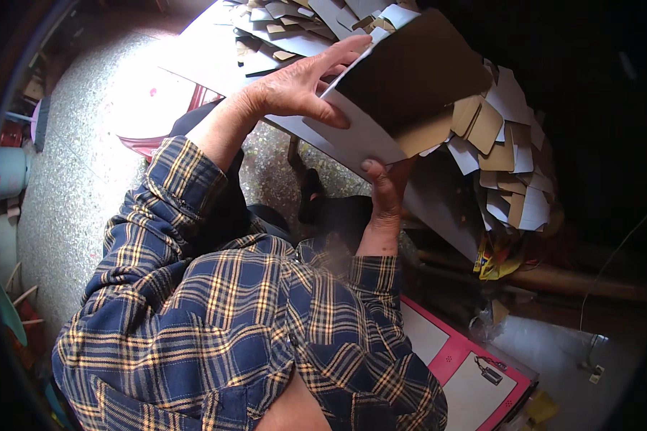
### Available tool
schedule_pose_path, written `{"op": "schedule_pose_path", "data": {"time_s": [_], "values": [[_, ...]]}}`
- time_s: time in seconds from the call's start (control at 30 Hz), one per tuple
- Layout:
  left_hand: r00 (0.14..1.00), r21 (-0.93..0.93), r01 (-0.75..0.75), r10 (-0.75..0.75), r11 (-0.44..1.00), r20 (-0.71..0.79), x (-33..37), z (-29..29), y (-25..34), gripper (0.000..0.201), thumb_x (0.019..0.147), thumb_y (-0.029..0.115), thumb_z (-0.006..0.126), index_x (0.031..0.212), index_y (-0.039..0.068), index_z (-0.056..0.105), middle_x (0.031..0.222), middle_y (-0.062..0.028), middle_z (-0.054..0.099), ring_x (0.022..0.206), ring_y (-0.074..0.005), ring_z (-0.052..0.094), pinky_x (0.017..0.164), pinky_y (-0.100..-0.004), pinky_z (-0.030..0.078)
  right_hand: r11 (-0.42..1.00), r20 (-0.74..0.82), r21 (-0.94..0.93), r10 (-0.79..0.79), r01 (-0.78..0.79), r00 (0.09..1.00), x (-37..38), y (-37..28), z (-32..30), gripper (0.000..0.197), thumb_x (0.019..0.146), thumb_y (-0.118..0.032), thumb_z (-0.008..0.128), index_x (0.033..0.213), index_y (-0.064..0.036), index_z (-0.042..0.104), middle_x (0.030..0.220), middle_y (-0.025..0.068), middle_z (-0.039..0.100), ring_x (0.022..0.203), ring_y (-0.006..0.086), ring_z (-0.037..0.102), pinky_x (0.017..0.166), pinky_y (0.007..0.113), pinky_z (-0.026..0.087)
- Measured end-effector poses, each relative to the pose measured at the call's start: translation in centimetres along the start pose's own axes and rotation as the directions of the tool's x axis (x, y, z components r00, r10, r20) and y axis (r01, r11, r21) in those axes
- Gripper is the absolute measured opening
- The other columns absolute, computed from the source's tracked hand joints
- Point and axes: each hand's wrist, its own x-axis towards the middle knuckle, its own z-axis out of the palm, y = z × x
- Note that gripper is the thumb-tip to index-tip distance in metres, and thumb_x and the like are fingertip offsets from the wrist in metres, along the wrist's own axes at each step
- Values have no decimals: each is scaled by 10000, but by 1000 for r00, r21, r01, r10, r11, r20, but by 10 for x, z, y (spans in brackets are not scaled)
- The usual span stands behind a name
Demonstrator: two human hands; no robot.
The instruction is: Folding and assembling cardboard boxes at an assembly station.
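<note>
An open cardboard box (363, 129), white outside and brown inside, is tilted over the table in front of me. My left hand (298, 86) grips its near left wall, with the thumb on the white face and the fingers up along the rim. At the box's lower corner, my right hand (386, 192) has its thumb against the white wall; its other fingers are hidden behind the box. Flat white-and-brown cardboard pieces (284, 29) lie heaped beyond my left hand. Another overlapping heap of cardboard pieces (507, 154) lies right of the box.
A yellow packet (499, 258) sits below the right heap. Near my right side lies a pink-framed white board (474, 381). A dark red frame (138, 144) stands left of my left forearm, on a speckled floor (72, 179). Containers line the far left edge.
</note>
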Motion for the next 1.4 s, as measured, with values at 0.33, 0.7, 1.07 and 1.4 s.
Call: {"op": "schedule_pose_path", "data": {"time_s": [0.33,0.7,1.07,1.4], "values": [[989,82,119,-126,989,82,3,-4,4,1255,572,489,881,1533,154,147,1447,-194,415,1356,-335,400,1126,-491,338,976,-28,-158,-156,150,987,4,10,-5,965,635,-300,893,1384,-21,353,1251,87,513,1123,196,535,966,334,447],[993,179,110,-101,978,-56,-2,-9,-12,928,821,412,730,1521,104,204,1468,-181,399,1369,-296,377,1132,-414,318,966,65,-256,51,-32,997,-6,52,-3,1098,635,-205,897,1474,-60,205,1350,116,452,1201,242,498,1008,369,438],[975,502,194,-112,843,-190,-4,5,-32,662,925,220,606,1492,115,282,1433,-183,448,1351,-317,408,1126,-391,315,948,13,-297,122,-112,993,-6,48,-4,770,629,-60,809,1310,-11,454,1202,128,580,1087,243,583,929,361,484],[969,452,100,17,887,-248,-1,8,-62,584,929,2,471,1483,127,334,1443,-159,460,1373,-284,391,1136,-368,287,796,-50,-605,-39,1,998,-10,56,-8,1011,603,-42,731,1476,-27,221,1378,267,395,1302,422,394,1101,420,345]]}}
